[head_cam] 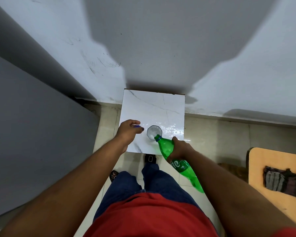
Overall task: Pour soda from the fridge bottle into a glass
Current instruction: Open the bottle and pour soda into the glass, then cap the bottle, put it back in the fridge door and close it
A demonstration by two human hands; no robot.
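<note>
While marble-look table meets white wall, tiled floor around

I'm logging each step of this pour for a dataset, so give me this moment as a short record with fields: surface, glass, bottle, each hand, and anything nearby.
surface: small white marble-look table against the wall
glass: clear glass upright on the table, frothy inside
bottle: green soda bottle tilted, mouth over the glass rim, cap off
right hand: right hand gripping the bottle's upper body
left hand: left hand left of the glass, pinching a small blue cap
nearby: wooden desk at right with a folded cloth
</note>
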